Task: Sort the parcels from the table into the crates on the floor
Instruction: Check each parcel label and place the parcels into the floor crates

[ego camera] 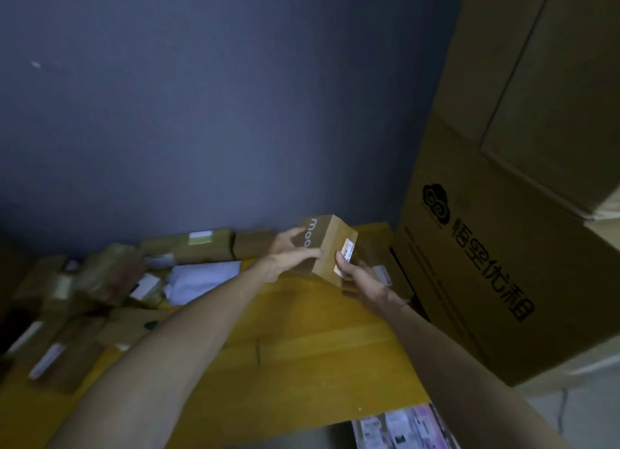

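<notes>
Two bare forearms reach out over a yellow wooden desk (302,331), where a person's hands hold a small brown cardboard box (330,244) above the far right corner. The left hand (288,257) grips the side printed with pale "moo" lettering, fingers spread and curled against it. The right hand (362,282) holds the near end from below, thumb pressed beside a white shipping label. The box is tilted and appears to be clear of the desk top, with one parcel in hand and no crate plainly in view.

Sorting looks far from finished. A heap of brown cardboard parcels (100,281), many bearing white labels, crowds the left and back of the desk, and a white soft packet (201,279), crumpled like plastic film, lies among them. Below the desk's near edge, glossy printed packets (402,425) show; whether they lie in a crate cannot be told.

The cardboard is matte and sharp-edged, and the held box is rigid and rectangular, likely easy to carry in two hands. The desk's surface is smooth, with faint grain lines. At right stands a large corrugated carton (486,264) printed with black characters, beside a flat blue-grey wall (201,113).
</notes>
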